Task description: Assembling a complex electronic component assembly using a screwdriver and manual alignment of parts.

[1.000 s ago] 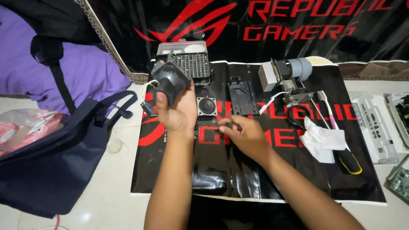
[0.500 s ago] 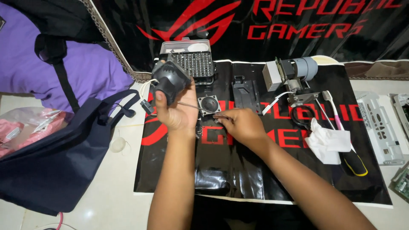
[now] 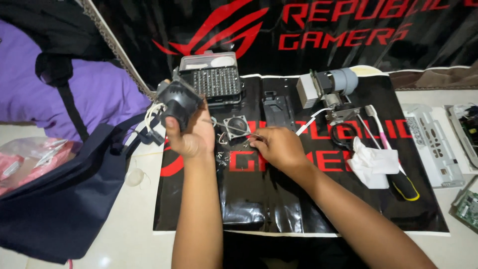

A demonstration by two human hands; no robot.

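— Holding the black lamp housing (image 3: 177, 102) up in my left hand (image 3: 191, 134), fingers wrapped round it, lifted off the black mat (image 3: 279, 199) near its far left corner. White wires (image 3: 149, 117) hang from the housing's left side.

— And your right hand?

— My right hand (image 3: 279, 147) is down on the mat's middle, fingertips pressed together on something thin among the small screws (image 3: 221, 157); it looks like a screw or a slim tool, but I cannot tell which. Just beside it, toward the far edge, lies the square metal bracket (image 3: 235, 125) with its round opening.

— How far along would you say?

— Judging by the spread, well into stripping down: the housing is free in my hand, the bracket is off, loose screws are scattered. The grey optical block (image 3: 326, 87) sits near the far edge, separate. The bit case (image 3: 214, 82) stands open behind the housing, and a yellow-handled screwdriver (image 3: 403, 187) lies by the crumpled tissue (image 3: 371, 164) toward the right edge. Whether the housing itself gets opened further, I can't say.
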